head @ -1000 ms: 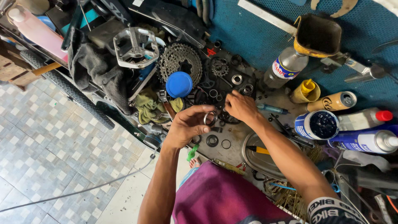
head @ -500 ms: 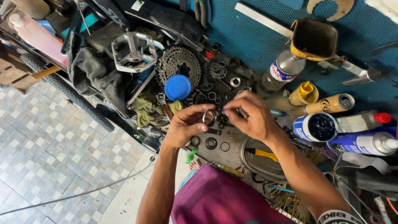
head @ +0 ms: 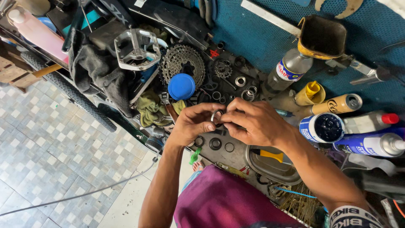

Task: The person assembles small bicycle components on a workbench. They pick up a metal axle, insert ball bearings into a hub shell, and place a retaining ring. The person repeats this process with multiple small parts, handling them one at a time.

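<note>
Left hand (head: 192,124) & right hand (head: 253,122) both pinch a small metal ring (head: 216,115) tight. Blue lid (head: 181,86) at 11 o'clock, gear wheel (head: 182,63) above it.

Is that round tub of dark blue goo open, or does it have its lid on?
Open. The round tub on the workbench shows its dark blue filling from above, and no lid covers it.

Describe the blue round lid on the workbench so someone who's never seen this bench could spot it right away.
Start at the big toothed gear cluster in the middle of the cluttered workbench. Just below it, touching its lower edge, sits the blue lid, above the left hand. It is the only smooth, plain blue plastic disc among dark greasy metal rings and rags.
</note>
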